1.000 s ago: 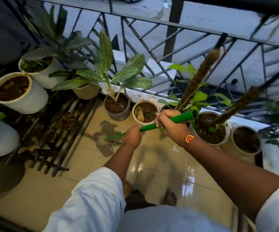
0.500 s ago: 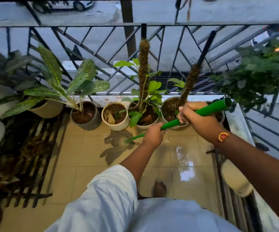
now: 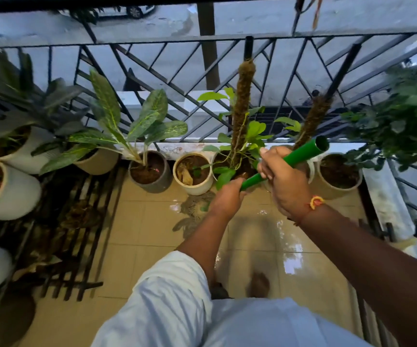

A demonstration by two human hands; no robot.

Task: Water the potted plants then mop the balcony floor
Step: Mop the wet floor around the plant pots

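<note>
Both my hands grip a green mop handle (image 3: 300, 155) that slants from upper right down to the floor. My right hand (image 3: 281, 180) holds it higher up, my left hand (image 3: 227, 197) lower down. The grey mop head (image 3: 194, 209) lies on the wet tiled floor (image 3: 265, 236) just in front of the pots. Along the railing stands a row of potted plants: a grey pot (image 3: 149, 172) with striped leaves, a cream pot (image 3: 193, 172), a pot with a moss pole (image 3: 242, 108), and a cream pot (image 3: 337, 175) at the right.
The black metal railing (image 3: 202, 41) closes the far side. A dark slatted rack (image 3: 72, 231) with dry leaves and several white pots (image 3: 9, 194) fills the left. A bushy plant (image 3: 402, 121) hangs in at the right. My bare foot (image 3: 258, 284) stands on the wet tiles.
My view has swung right and then steadied, so the row of pots sits more central. Both hands have kept hold of the green handle, and the mop head has moved little.
</note>
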